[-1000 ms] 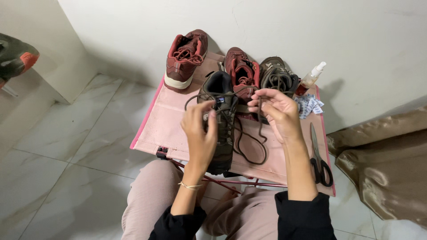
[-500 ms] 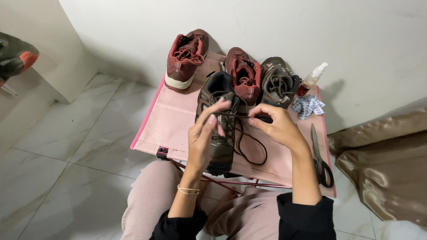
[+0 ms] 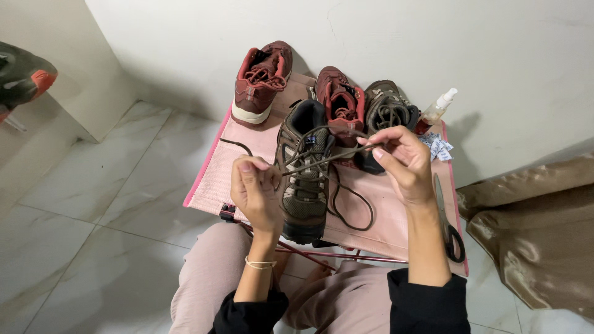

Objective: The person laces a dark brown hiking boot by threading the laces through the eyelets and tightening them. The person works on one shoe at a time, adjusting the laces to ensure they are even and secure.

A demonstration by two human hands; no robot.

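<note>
Lace (image 3: 322, 158) is pinched taut by left hand (image 3: 257, 192) and right hand (image 3: 402, 162); shoe (image 3: 304, 170) could be tipped toward 6 o'clock.

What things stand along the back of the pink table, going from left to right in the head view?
Maroon shoe → second maroon shoe → olive-brown shoe → small spray bottle → white sachets.

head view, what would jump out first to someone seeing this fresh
The olive-brown shoe in the middle of the pink folding table, its dark lace pulled taut between the left hand and the right hand. Behind it stand two maroon shoes against the white wall, and scissors lie at the table's right edge.
</note>
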